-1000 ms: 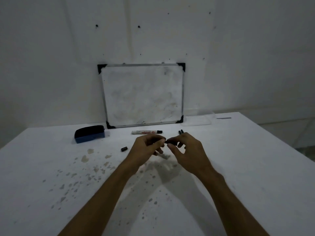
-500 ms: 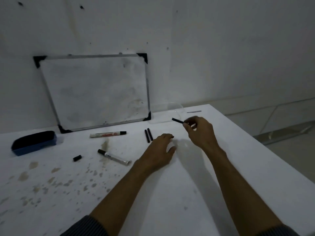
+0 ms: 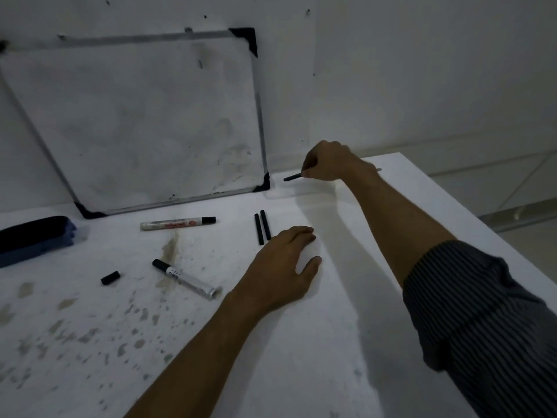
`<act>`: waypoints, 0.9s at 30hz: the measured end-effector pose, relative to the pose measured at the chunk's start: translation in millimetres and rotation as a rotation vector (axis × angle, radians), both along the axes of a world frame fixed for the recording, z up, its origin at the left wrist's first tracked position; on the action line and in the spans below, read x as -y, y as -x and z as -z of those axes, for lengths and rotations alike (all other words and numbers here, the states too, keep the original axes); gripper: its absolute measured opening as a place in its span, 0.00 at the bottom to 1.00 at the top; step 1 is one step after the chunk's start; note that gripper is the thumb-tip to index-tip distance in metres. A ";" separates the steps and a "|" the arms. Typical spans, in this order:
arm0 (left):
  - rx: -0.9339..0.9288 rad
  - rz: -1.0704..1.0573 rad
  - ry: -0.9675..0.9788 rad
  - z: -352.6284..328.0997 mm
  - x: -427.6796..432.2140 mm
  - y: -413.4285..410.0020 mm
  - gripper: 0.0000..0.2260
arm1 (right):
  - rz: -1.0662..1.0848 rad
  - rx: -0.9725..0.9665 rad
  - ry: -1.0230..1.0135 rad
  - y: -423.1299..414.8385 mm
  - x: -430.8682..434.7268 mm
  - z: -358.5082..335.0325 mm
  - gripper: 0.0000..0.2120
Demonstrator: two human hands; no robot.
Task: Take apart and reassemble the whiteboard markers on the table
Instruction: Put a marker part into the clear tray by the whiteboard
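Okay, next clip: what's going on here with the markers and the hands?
A person is partway through taking whiteboard markers apart. The right hand holds a thin black ink stick out near the far table edge, beside the whiteboard. The left hand rests flat and empty on the table. Two more black sticks lie side by side just beyond it. One marker looks whole; an opened marker and a loose black cap lie nearer.
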State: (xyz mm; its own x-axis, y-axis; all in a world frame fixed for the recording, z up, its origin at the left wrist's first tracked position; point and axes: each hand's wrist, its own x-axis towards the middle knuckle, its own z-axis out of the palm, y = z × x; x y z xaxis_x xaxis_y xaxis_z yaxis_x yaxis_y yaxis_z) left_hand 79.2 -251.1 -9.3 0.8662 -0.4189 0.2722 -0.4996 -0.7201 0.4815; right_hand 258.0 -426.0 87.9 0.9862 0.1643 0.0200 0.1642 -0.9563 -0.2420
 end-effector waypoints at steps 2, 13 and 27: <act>0.004 -0.001 0.005 1.1 0.1 -0.7 0.24 | -0.004 -0.131 0.021 -15.2 -3.0 -3.9 0.15; 0.025 0.020 0.037 1.9 -0.4 -1.9 0.24 | -0.017 -0.061 -0.304 4.6 4.0 -12.9 0.13; 0.097 -0.116 0.669 -44.9 -31.5 33.2 0.07 | 0.171 0.045 -0.788 210.8 -24.4 56.3 0.10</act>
State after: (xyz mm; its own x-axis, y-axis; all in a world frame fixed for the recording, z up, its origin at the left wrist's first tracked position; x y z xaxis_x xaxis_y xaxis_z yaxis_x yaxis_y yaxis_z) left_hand 46.0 -219.6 35.6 0.8538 -0.0394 0.5191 -0.5008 -0.3343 0.7984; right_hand 47.2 -401.5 31.5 0.9918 -0.0683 0.1076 0.0566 -0.5197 -0.8524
